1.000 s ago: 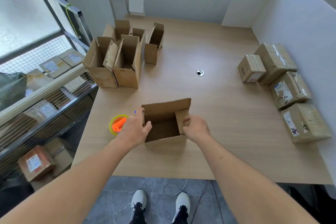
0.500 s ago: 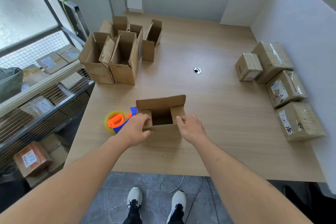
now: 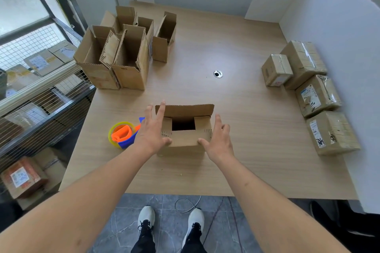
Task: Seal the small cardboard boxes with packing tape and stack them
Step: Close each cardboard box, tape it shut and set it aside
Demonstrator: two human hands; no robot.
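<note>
Head view, left to right. Far left, off the table: wire-mesh metal shelving holding labelled cardboard parcels. On the light wooden table, back-left: a cluster of open brown cardboard boxes standing upright, flaps up, touching each other.

Front-left: yellow-rimmed tape dispenser with orange and blue plastic body, lying flat just beside the left hand.

Left hand: fingers spread, palm against the left side of the small brown cardboard box, thumb on its near flap, fingertips reaching up to the rear flap's left end. Not pinching anything.

The small box sits near the front-centre of the table. Near flap and both side flaps are folded in, rear flap stands up; a dark rectangular gap is left open in the middle of the top. No tape visible on it.

Right hand: fingers spread, against the box's right side, thumb on the near flap's right corner.

Mid-table behind the box: round metal cable grommet.

Right edge, along the white wall: five taped, sealed brown cardboard parcels lying in a row, touching.
</note>
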